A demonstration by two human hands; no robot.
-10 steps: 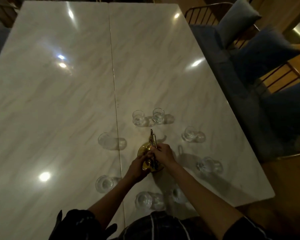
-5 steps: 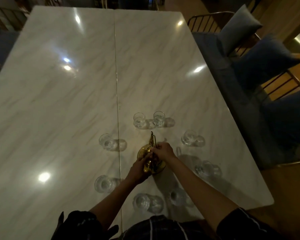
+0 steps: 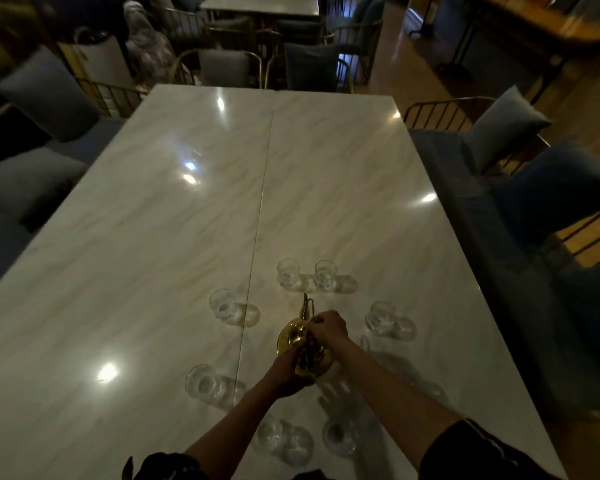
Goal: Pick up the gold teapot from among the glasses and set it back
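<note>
Gripping gold teapot (image 3: pixel 293 337) with right hand (image 3: pixel 328 326) on top, left hand (image 3: pixel 288 374) curled against its side, glasses (image 3: pixel 288 271) around.

Looks like a restaurant or café dining rm, dim lit. Long marble counter (image 3: pixel 187 237) w/ cushioned bench seating (image 3: pixel 465 188) + grey pillows (image 3: pixel 503 129) both sides, gold wire-back chairs (image 3: pixel 326 64) at the far end, a second dining table (image 3: pixel 260 3) behind, wood floor (image 3: pixel 395 57). Small glasses (image 3: pixel 288 271) set out in a ring.
</note>
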